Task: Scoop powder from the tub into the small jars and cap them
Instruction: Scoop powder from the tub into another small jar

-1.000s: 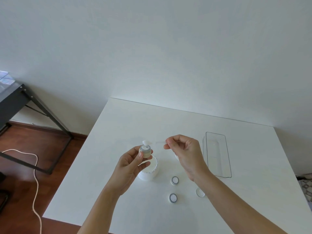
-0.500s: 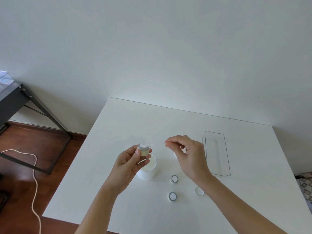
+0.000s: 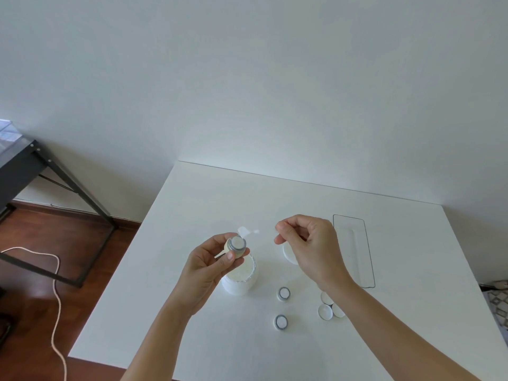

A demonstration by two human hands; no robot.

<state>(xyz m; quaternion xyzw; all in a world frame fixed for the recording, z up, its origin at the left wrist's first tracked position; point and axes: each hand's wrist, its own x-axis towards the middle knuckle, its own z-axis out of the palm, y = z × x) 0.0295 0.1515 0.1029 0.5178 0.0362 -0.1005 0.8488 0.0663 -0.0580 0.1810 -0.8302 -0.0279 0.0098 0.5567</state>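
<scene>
My left hand (image 3: 211,266) grips a small jar (image 3: 235,245) above the open white powder tub (image 3: 239,281), with the jar's mouth tilted toward me. My right hand (image 3: 308,248) pinches the handle of a clear plastic scoop (image 3: 245,231) whose bowl sits just above the jar's rim. Two more small jars stand on the table: one (image 3: 283,293) right of the tub and one (image 3: 281,322) nearer me. Small white caps (image 3: 325,311) lie in a cluster under my right forearm. The tub's lid (image 3: 288,253) is partly hidden behind my right hand.
A clear rectangular tray (image 3: 354,250) lies to the right of my right hand on the white table (image 3: 209,204). Left of the table stands a dark metal-framed desk (image 3: 33,166), with a pale cable (image 3: 56,298) on the wooden floor.
The jar in my left hand has tipped so that its mouth faces me. The scoop's bowl has shifted slightly above and behind the rim. My right hand stayed in about the same place.
</scene>
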